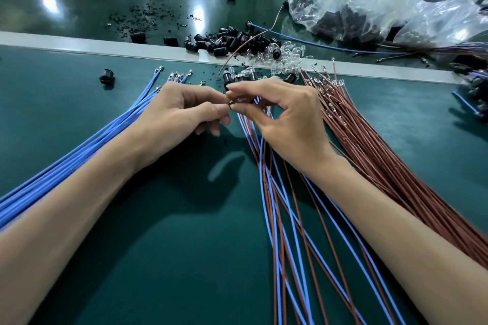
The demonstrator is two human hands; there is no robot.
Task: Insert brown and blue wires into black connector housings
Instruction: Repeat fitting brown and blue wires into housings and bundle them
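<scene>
My left hand (182, 111) and my right hand (285, 116) meet at the middle of the green mat. Their fingertips pinch a small metal wire terminal (233, 101) between them; the part they hold is mostly hidden by the fingers. A bundle of blue wires (87, 155) fans out on the left under my left forearm. A thick bundle of brown wires (383, 155) lies on the right. Mixed blue and brown wires (285, 219) run down from under my right hand. A pile of black connector housings (229, 41) lies beyond the hands.
A clear plastic bag (369, 0) with more black housings sits at the back right. Small clear bulbs (285, 60) lie beside the pile. One loose housing (106, 77) stands at the left. A pale rail (79, 45) crosses the bench. Black debris (142, 18) is scattered behind it.
</scene>
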